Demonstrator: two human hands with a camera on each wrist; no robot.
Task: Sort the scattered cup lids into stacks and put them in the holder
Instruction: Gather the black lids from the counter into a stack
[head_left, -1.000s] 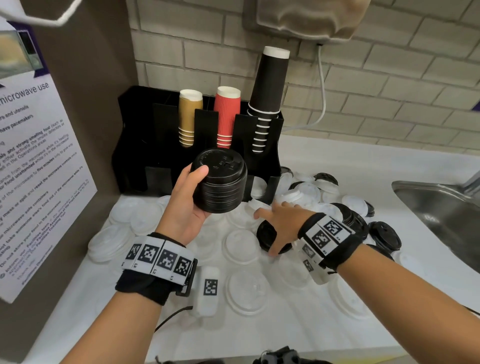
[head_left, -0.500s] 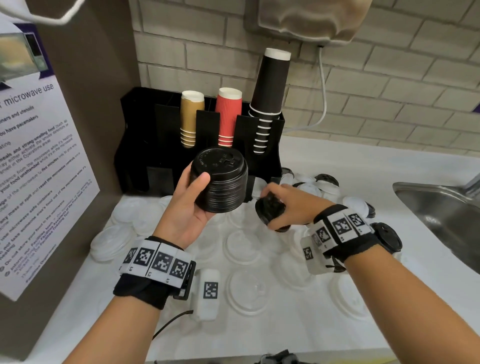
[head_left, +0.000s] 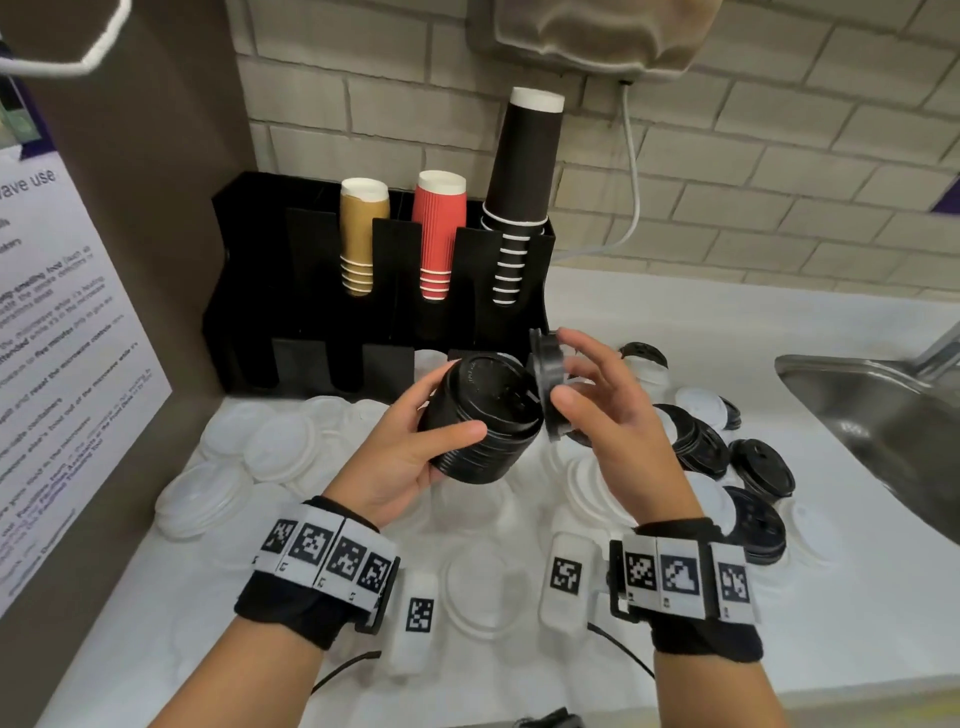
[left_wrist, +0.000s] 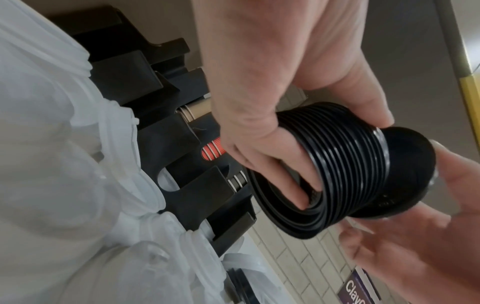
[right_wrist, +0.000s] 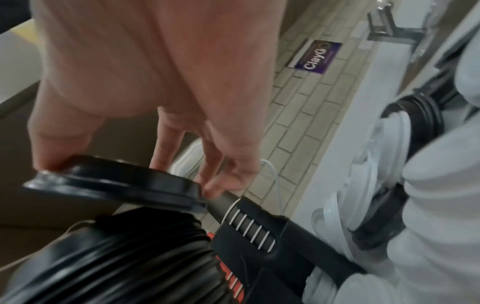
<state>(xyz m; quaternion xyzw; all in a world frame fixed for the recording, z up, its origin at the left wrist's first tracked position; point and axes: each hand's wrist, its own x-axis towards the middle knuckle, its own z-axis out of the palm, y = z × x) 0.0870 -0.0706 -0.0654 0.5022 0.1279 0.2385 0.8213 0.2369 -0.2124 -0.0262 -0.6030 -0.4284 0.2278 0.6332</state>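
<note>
My left hand (head_left: 415, 447) grips a stack of black lids (head_left: 483, 415), tilted so its top faces right; the stack of black lids (left_wrist: 345, 170) has my fingers curled under its rim. My right hand (head_left: 587, 400) pinches a single black lid (head_left: 545, 384) on edge, right beside the stack's top. That single black lid (right_wrist: 116, 183) sits between thumb and fingertips, just above the stack (right_wrist: 116, 257). The black holder (head_left: 260, 291) stands behind, against the wall, with cup stacks in its upper slots.
Clear and white lids (head_left: 260, 447) litter the white counter (head_left: 779, 623), with more black lids (head_left: 727, 457) at the right. A steel sink (head_left: 883, 410) lies far right. A brown panel with a notice (head_left: 62, 364) walls the left side.
My right hand picked a black lid off the counter, lifted it and turned it on edge beside the stack. My left hand tilted the stack's top toward the right.
</note>
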